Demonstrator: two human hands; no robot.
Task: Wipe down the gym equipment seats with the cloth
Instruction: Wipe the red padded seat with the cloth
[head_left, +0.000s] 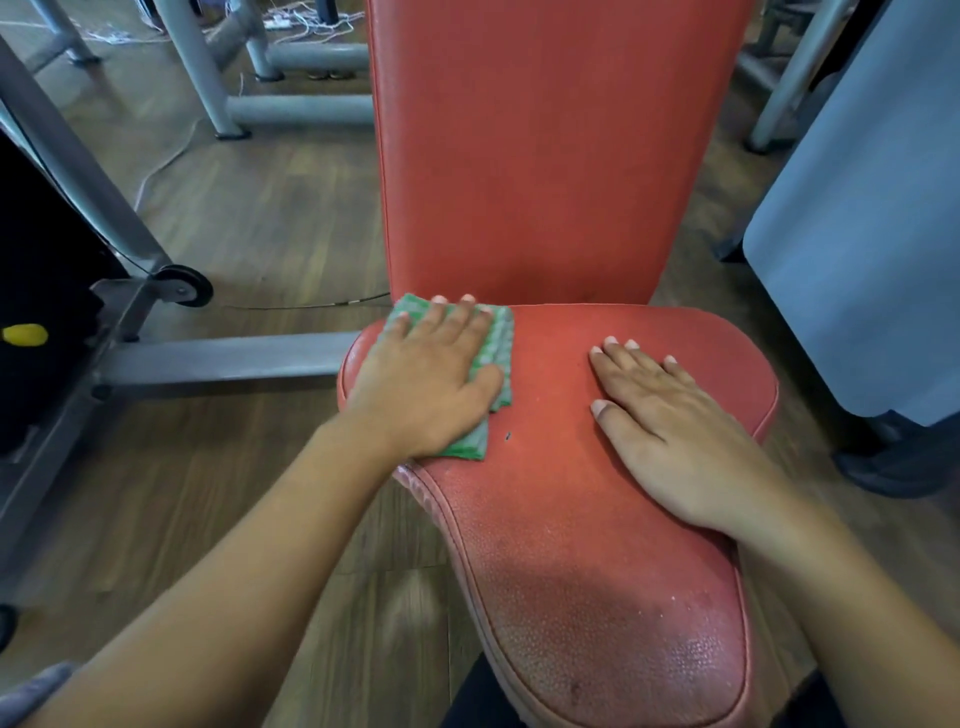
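My left hand (426, 374) lies flat, fingers spread, pressing the green cloth (493, 353) onto the red seat's (561, 519) rear left corner. The cloth's long axis runs front to back. My right hand (670, 436) rests open on the seat, holding nothing.

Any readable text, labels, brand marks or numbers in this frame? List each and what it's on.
None readable. The red seat, its backrest, the green cloth and the grey frame carry no visible lettering. The yellow knob on the dark machine at left shows no legible mark.
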